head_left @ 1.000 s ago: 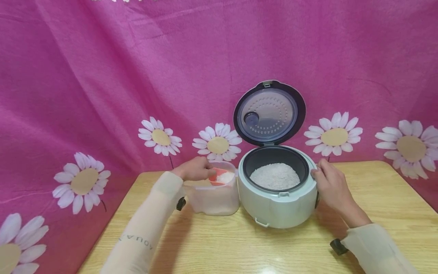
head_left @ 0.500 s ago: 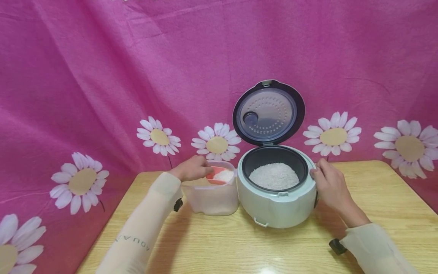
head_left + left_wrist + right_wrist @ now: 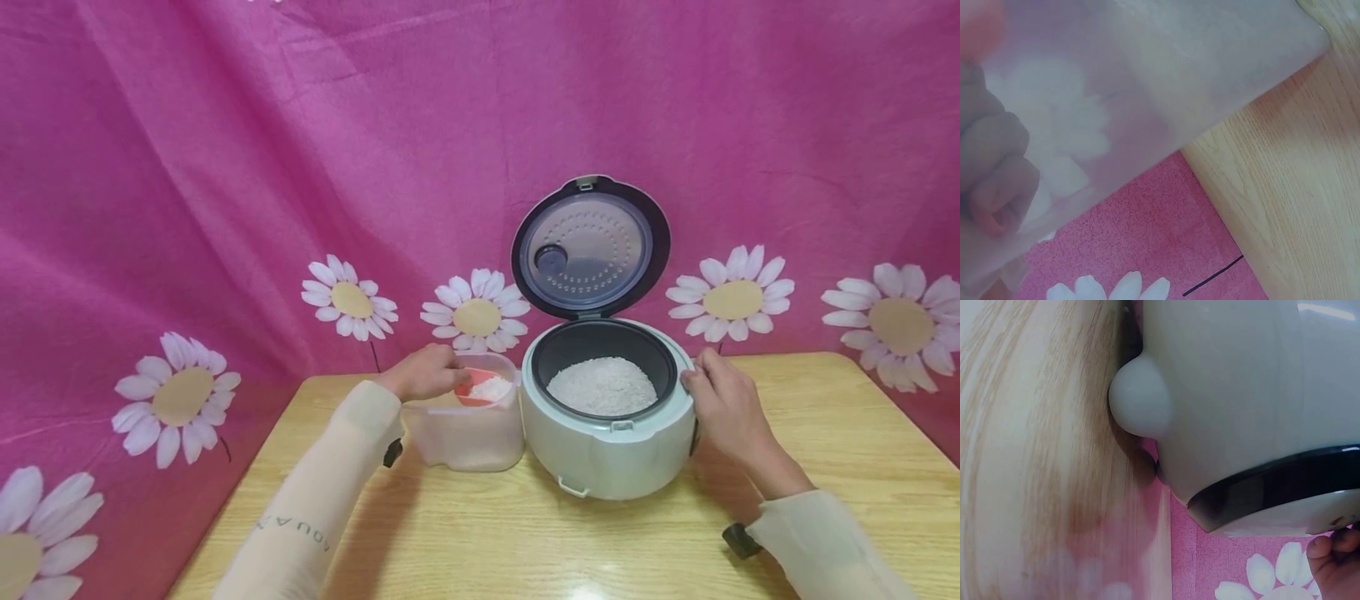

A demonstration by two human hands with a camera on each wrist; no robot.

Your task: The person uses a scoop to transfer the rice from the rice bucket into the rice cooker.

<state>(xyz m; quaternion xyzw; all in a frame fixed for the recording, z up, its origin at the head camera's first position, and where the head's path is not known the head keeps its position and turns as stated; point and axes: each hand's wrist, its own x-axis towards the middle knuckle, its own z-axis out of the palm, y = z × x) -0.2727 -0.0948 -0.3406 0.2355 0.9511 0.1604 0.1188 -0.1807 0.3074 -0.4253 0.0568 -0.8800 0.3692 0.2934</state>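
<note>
My left hand (image 3: 423, 372) reaches over the rim of a translucent plastic container (image 3: 472, 437) and holds an orange-red scoop (image 3: 477, 377) with white rice (image 3: 492, 388) in it. Through the cloudy wall, the left wrist view shows its curled fingers (image 3: 997, 150). Right of the container, almost against it, stands a pale green rice cooker (image 3: 607, 462), with a mound of white rice (image 3: 603, 385) in its dark inner pot. My right hand (image 3: 726, 404) grips the cooker's right side near the rim; in the right wrist view its fingertips (image 3: 1329, 547) are at the lower right edge.
The cooker's lid (image 3: 592, 287) stands raised behind the pot. Both vessels are on a wooden table (image 3: 480, 542), near its back edge. A pink cloth with daisies (image 3: 420, 167) hangs behind and along the left side.
My left hand and the scoop have shifted slightly inside the container, and less rice shows in the scoop than half a second ago. My right hand keeps its place on the cooker.
</note>
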